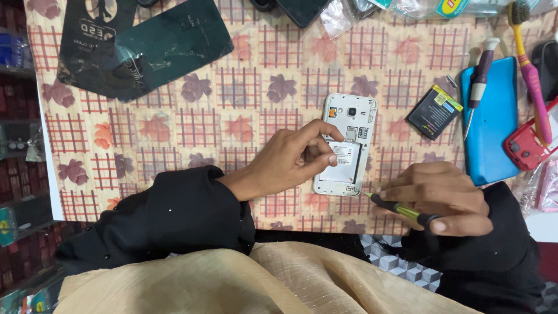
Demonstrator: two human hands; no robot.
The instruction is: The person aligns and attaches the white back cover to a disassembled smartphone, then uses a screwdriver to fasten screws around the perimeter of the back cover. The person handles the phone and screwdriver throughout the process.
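Closest in, a beige pleated cloth [232,279] lies across the lap, black sleeves on both arms. The right hand [444,197] is curled tight around a screwdriver [401,209] with a black and yellow handle, held low and nearly flat, its tip right at the bottom right corner of the phone [347,142]. The left hand [290,160] is half open, fingers bent over the phone's left edge, thumb and forefinger resting on the grey battery [343,163] seated in the back. That phone is a white smartphone, back cover off, lying face down in the middle of the checked, leaf-printed tablecloth [232,116]. Further right, one loose black battery [433,111], then a glossy blue phone cover [494,134] with a second screwdriver [479,78], maroon-handled, lying across it. A pink and yellow toothbrush [532,75] rests by a red phone shell [526,148]. Far left, two dark anti-static bags [139,46], crinkled and overlapping.
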